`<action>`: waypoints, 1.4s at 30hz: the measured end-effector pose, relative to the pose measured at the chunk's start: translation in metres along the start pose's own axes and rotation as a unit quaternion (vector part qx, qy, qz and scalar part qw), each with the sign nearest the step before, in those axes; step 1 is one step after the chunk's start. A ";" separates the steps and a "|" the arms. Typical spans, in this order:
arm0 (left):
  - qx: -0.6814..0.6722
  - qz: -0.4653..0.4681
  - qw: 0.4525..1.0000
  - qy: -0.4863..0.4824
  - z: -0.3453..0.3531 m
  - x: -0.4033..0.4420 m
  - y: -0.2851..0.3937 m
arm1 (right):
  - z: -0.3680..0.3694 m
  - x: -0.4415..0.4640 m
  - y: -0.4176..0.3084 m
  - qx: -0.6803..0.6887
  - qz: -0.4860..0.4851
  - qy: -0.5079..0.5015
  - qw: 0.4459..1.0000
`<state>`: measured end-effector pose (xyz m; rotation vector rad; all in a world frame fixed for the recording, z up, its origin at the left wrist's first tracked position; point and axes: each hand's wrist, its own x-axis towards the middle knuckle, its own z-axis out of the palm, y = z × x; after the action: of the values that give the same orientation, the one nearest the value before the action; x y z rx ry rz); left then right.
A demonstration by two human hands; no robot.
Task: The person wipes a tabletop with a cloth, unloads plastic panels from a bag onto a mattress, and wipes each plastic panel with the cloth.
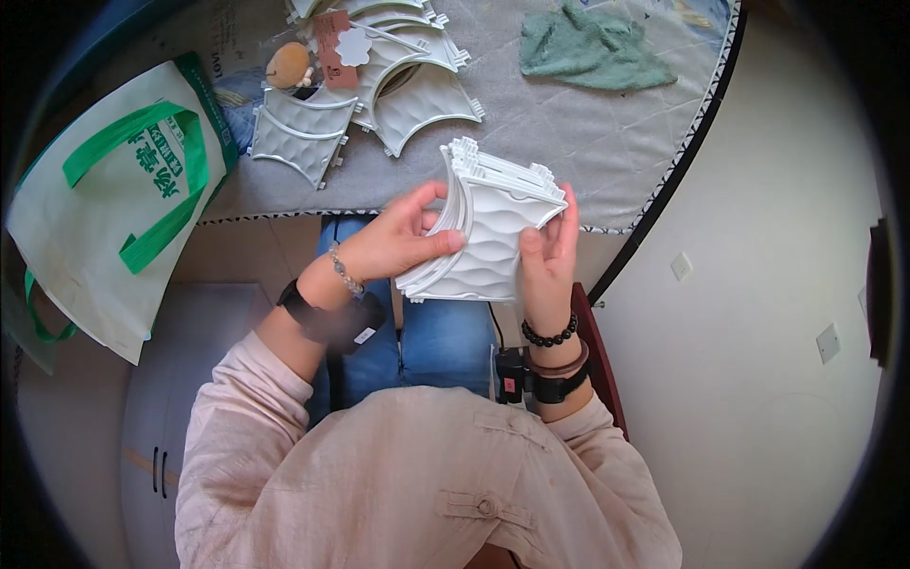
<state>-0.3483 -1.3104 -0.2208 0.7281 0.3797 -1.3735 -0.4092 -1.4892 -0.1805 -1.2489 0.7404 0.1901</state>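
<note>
Between my two hands is a stack of white plastic panels (495,232) with wavy faces, curved sides and toothed edges. My left hand (412,232) grips its curved left side, thumb on the front face and fingers partly hidden behind. On the right edge, my right hand (550,251) is closed, thumb in front and fingers along the back. The stack is held above my lap, at the table's front edge. More loose white panels (427,100) of the same shape lie in an overlapping pile on the table, and a smaller group of panels (299,133) sits left of them.
A grey quilted cover (531,180) lies over the table. On it are a green cloth (592,52), an orange-brown round item (288,65) and a reddish-brown card (334,57). A white and green bag (90,209) stands at left. A wall (758,284) bounds the right.
</note>
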 end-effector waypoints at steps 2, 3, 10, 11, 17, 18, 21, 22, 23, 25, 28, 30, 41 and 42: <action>0.009 0.003 1.000 0.003 0.002 0.000 -0.003 | 0.004 -0.001 0.001 0.018 0.051 0.023 0.998; 0.016 0.003 1.000 0.004 0.003 -0.001 -0.005 | 0.007 -0.002 0.002 0.020 0.051 0.020 0.998; 0.169 0.136 0.972 0.086 0.018 -0.012 -0.024 | 0.025 -0.009 -0.007 -0.079 0.021 0.042 0.996; 0.241 0.174 0.949 0.109 0.022 -0.019 -0.023 | 0.029 -0.010 -0.009 -0.095 0.019 0.033 0.995; 0.373 0.209 0.886 0.182 0.044 -0.061 -0.006 | 0.044 -0.041 -0.027 0.006 0.058 -0.021 0.998; 0.384 0.181 0.890 0.164 0.045 -0.073 0.000 | 0.037 -0.049 -0.026 0.032 0.083 -0.062 0.994; 0.378 0.295 0.861 0.172 0.041 -0.109 0.010 | 0.055 -0.065 -0.053 -0.196 0.124 -0.155 0.960; 0.374 0.274 0.870 0.169 0.038 -0.126 0.016 | 0.066 -0.072 -0.057 -0.188 0.136 -0.164 0.959; 0.370 0.282 0.868 0.174 0.034 -0.142 0.020 | 0.078 -0.077 -0.060 -0.193 0.122 -0.190 0.955; 0.401 0.339 0.834 0.171 0.026 -0.175 0.026 | 0.116 -0.086 -0.067 -0.187 0.061 -0.215 0.957; 0.381 0.450 0.780 0.207 0.009 -0.232 0.046 | 0.186 -0.094 -0.079 -0.122 -0.004 -0.293 0.948; 0.405 0.495 0.727 0.250 -0.004 -0.269 0.057 | 0.229 -0.097 -0.090 -0.182 -0.025 -0.352 0.918; 0.369 0.495 0.653 0.439 -0.075 -0.378 0.099 | 0.370 -0.082 -0.107 -0.175 -0.042 -0.241 0.954; 0.382 0.516 0.589 0.490 -0.085 -0.381 0.098 | 0.379 -0.074 -0.112 -0.165 -0.049 -0.184 0.968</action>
<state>-0.3090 -0.9664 -0.0145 2.0349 0.0914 0.2191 -0.2543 -1.1645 -0.0017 -1.5076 0.3297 0.4647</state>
